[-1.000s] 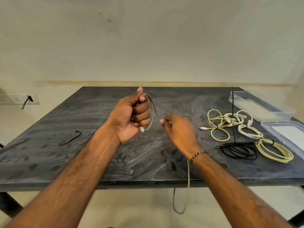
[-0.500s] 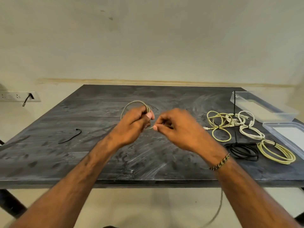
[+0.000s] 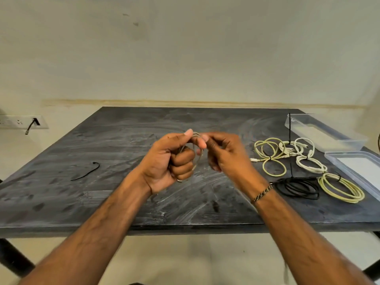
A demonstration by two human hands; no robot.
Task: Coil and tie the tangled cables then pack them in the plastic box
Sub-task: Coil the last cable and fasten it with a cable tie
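Note:
My left hand [image 3: 171,161] grips a small coil of grey cable [image 3: 196,161] above the middle of the dark table [image 3: 102,202]. My right hand [image 3: 224,153] pinches the same cable at the top of the coil, fingertips close to my left thumb. On the table's right lie coiled cables: a yellow one [image 3: 269,155], white ones [image 3: 302,153], a black coil [image 3: 297,187] and a yellow coil [image 3: 341,188]. The clear plastic box [image 3: 320,130] stands at the far right, with its lid [image 3: 357,169] nearer.
A loose black tie [image 3: 85,171] lies on the table's left part. A black tie strip [image 3: 290,145] stands upright among the cables on the right. A wall socket strip [image 3: 20,121] with a plug is at the left.
My left hand turned palm-up and closed round the coil. My right hand stayed close by it, still pinching the cable. The slack that hung below the table edge is no longer seen.

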